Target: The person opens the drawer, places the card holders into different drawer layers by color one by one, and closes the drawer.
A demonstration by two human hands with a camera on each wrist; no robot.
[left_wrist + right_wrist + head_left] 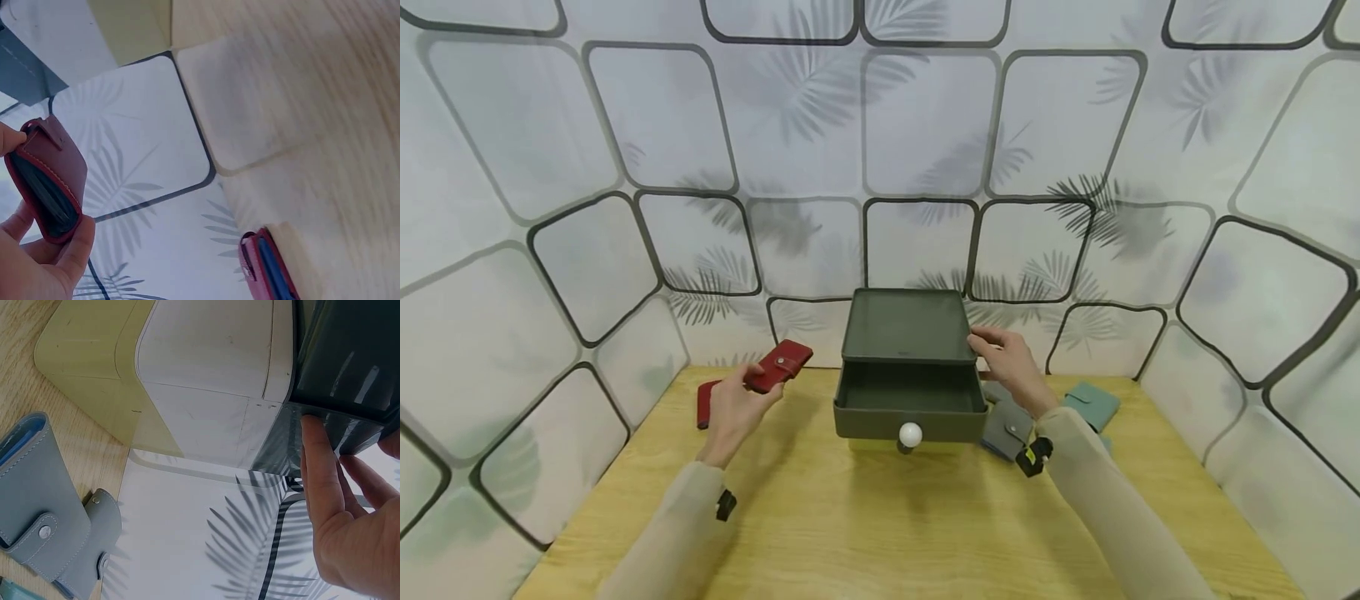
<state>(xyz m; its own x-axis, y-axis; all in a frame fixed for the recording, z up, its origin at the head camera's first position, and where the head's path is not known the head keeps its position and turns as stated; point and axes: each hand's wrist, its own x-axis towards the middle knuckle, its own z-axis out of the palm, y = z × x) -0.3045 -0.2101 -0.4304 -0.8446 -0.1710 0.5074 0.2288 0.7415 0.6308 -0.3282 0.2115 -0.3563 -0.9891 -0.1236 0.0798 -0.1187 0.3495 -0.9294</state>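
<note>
My left hand [735, 419] holds a red snap wallet [780, 365] raised above the table, left of the drawer unit. In the left wrist view the thumb and fingers pinch this wallet [67, 164] at its edges, and its open side shows card slots. A second red wallet [703, 405] lies behind that hand. In the middle stands a drawer unit with a dark green top [907, 323]; its top drawer [868, 423], with a white round knob [910, 434], is pulled out. My right hand [1017, 368] touches the unit's upper right side, fingers [323, 469] extended along it.
Grey wallets [1006, 430] lie right of the unit, partly under the right forearm. Teal wallets [1092, 404] lie farther right. In the right wrist view the unit has a white tier [206, 350] and a yellow one [81, 362]. A patterned curtain [925, 125] encloses the wooden table [880, 533].
</note>
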